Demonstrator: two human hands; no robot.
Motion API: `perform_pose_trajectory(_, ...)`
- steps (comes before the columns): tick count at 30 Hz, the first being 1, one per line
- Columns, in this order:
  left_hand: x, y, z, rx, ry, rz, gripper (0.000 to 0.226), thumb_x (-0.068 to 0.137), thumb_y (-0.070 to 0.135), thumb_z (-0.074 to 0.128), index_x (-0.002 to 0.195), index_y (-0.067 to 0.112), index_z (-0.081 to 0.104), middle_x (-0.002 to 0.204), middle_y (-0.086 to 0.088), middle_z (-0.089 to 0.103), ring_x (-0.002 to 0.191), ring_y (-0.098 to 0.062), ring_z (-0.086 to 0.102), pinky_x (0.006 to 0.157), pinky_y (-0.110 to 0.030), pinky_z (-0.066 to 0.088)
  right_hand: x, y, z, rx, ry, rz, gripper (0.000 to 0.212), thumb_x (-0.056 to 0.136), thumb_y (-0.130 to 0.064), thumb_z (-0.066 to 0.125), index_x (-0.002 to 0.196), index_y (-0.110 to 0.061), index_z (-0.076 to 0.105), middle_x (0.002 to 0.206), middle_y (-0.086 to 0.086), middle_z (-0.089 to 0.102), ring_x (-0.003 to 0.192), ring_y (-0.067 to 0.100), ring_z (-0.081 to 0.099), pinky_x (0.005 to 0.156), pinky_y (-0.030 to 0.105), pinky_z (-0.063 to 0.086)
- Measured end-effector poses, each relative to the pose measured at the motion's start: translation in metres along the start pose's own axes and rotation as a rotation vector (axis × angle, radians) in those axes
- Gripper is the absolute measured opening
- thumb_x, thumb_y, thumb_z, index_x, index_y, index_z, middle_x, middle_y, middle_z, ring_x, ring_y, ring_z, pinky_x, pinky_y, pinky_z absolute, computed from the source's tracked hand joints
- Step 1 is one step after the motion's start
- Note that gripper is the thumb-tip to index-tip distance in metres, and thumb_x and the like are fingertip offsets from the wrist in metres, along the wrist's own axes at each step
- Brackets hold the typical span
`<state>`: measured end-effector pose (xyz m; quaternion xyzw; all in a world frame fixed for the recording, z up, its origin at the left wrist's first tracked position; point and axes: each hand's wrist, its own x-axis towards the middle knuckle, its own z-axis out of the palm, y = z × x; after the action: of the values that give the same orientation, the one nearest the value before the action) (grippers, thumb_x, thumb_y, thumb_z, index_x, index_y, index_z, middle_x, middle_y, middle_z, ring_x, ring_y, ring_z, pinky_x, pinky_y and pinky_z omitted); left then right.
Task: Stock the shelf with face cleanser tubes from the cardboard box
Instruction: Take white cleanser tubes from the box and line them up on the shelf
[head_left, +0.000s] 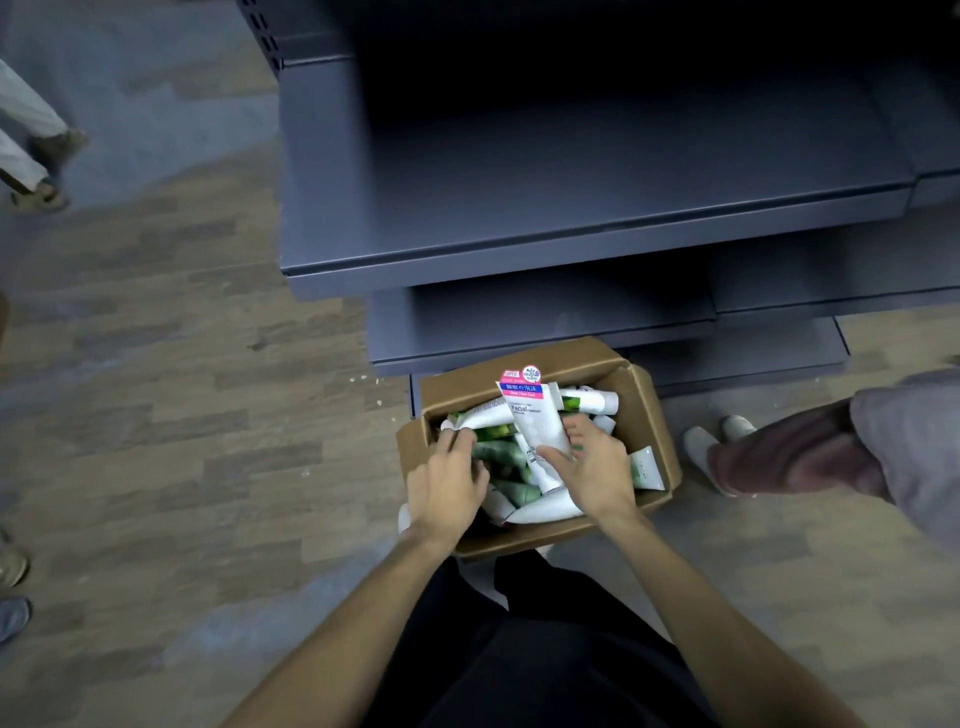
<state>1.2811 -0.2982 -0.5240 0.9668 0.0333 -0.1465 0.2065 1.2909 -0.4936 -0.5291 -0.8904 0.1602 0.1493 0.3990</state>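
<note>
An open cardboard box (652, 415) sits on the floor below the dark grey shelf (519, 249). It holds several white and green face cleanser tubes (509, 457). My right hand (592, 467) grips a white tube with a pink label (535, 415), held upright above the pile. My left hand (449, 478) reaches into the box's left side, its fingers curled down among the green tubes; whether it grips one I cannot tell. The shelf boards in view are bare.
A lower shelf board (545, 332) juts out just behind the box. Another person's leg and white shoes (727, 441) stand right of the box. More feet (36, 182) show at the far left on the wood-pattern floor (156, 415).
</note>
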Motion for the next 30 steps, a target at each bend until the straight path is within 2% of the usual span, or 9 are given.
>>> perform_pose_trajectory(3, 0.005, 0.003, 0.007, 0.233, 0.123, 0.073, 0.037, 0.076, 0.018, 0.072, 0.112, 0.017, 0.063, 0.113, -0.006, 0.060, 0.099, -0.028, 0.058, 0.076, -0.039, 0.050, -0.002, 0.010, -0.007, 0.028, 0.016, 0.009, 0.036, 0.078, -0.036, 0.082, 0.102, -0.019, 0.063, 0.095, -0.005, 0.071, 0.093, 0.022, 0.067, 0.082, 0.046, 0.056)
perform_pose_trajectory(6, 0.020, -0.001, 0.008, 0.305, 0.124, 0.095, 0.044, 0.075, 0.005, 0.069, 0.116, 0.016, 0.060, 0.111, -0.007, 0.059, 0.102, -0.028, 0.057, 0.081, -0.037, 0.047, -0.005, 0.020, -0.012, 0.073, 0.033, 0.028, 0.034, 0.076, -0.035, 0.083, 0.099, -0.023, 0.062, 0.090, -0.009, 0.069, 0.089, 0.018, 0.066, 0.082, 0.046, 0.056)
perform_pose_trajectory(10, 0.036, 0.004, 0.009, 0.263, 0.050, 0.106, 0.046, 0.072, -0.005, 0.068, 0.113, 0.015, 0.060, 0.104, -0.005, 0.061, 0.096, -0.027, 0.062, 0.074, -0.038, 0.052, -0.004, 0.026, -0.018, 0.097, 0.024, 0.028, 0.033, 0.076, -0.035, 0.083, 0.101, -0.027, 0.062, 0.087, -0.018, 0.065, 0.093, 0.014, 0.065, 0.086, 0.043, 0.056)
perform_pose_trajectory(13, 0.044, 0.006, 0.014, 0.253, 0.004, 0.084, 0.053, 0.071, -0.006, 0.070, 0.117, 0.016, 0.056, 0.107, -0.003, 0.061, 0.098, -0.025, 0.062, 0.074, -0.037, 0.053, -0.003, 0.028, -0.023, 0.116, 0.005, 0.027, 0.033, 0.077, -0.034, 0.083, 0.101, -0.026, 0.062, 0.089, -0.015, 0.068, 0.093, 0.010, 0.066, 0.087, 0.041, 0.057)
perform_pose_trajectory(19, 0.049, 0.009, 0.014, 0.248, 0.098, 0.186, 0.037, 0.075, 0.003, 0.066, 0.110, 0.015, 0.064, 0.099, -0.004, 0.067, 0.094, -0.028, 0.063, 0.083, -0.038, 0.045, -0.001, 0.037, -0.037, 0.150, 0.003, 0.006, 0.033, 0.076, -0.031, 0.084, 0.101, -0.027, 0.063, 0.091, -0.021, 0.068, 0.096, 0.002, 0.066, 0.089, 0.031, 0.057)
perform_pose_trajectory(21, 0.047, 0.009, 0.010, 0.162, 0.143, 0.297, 0.034, 0.074, 0.010, 0.070, 0.107, 0.016, 0.066, 0.096, -0.001, 0.064, 0.090, -0.026, 0.061, 0.080, -0.038, 0.044, 0.000, 0.041, -0.042, 0.170, 0.007, 0.006, 0.033, 0.076, -0.031, 0.085, 0.099, -0.033, 0.062, 0.092, -0.020, 0.069, 0.095, 0.000, 0.067, 0.089, 0.029, 0.057)
perform_pose_trajectory(23, 0.046, 0.015, 0.006, -0.031, 0.162, 0.350, 0.032, 0.079, 0.011, 0.072, 0.110, 0.013, 0.067, 0.099, -0.001, 0.059, 0.089, -0.020, 0.060, 0.082, -0.034, 0.049, 0.001, 0.045, -0.046, 0.186, 0.012, 0.027, 0.035, 0.075, -0.032, 0.086, 0.101, -0.029, 0.063, 0.096, -0.014, 0.071, 0.096, 0.004, 0.068, 0.089, 0.031, 0.058)
perform_pose_trajectory(26, 0.053, 0.038, 0.002, -0.476, 0.095, 0.204, 0.026, 0.087, 0.015, 0.073, 0.113, 0.015, 0.070, 0.109, 0.004, 0.053, 0.097, -0.003, 0.057, 0.091, -0.013, 0.045, 0.006, 0.052, -0.050, 0.188, 0.026, 0.063, 0.037, 0.073, -0.032, 0.087, 0.101, -0.027, 0.063, 0.093, -0.012, 0.071, 0.092, 0.005, 0.069, 0.087, 0.033, 0.059)
perform_pose_trajectory(30, 0.064, 0.066, 0.010, -0.773, -0.081, 0.011, 0.023, 0.083, 0.021, 0.079, 0.105, 0.019, 0.071, 0.102, 0.003, 0.068, 0.093, -0.009, 0.066, 0.080, -0.021, 0.056, 0.012, 0.057, -0.052, 0.200, 0.046, 0.084, 0.037, 0.073, -0.031, 0.087, 0.100, -0.024, 0.063, 0.093, -0.009, 0.073, 0.089, 0.006, 0.070, 0.084, 0.035, 0.060)
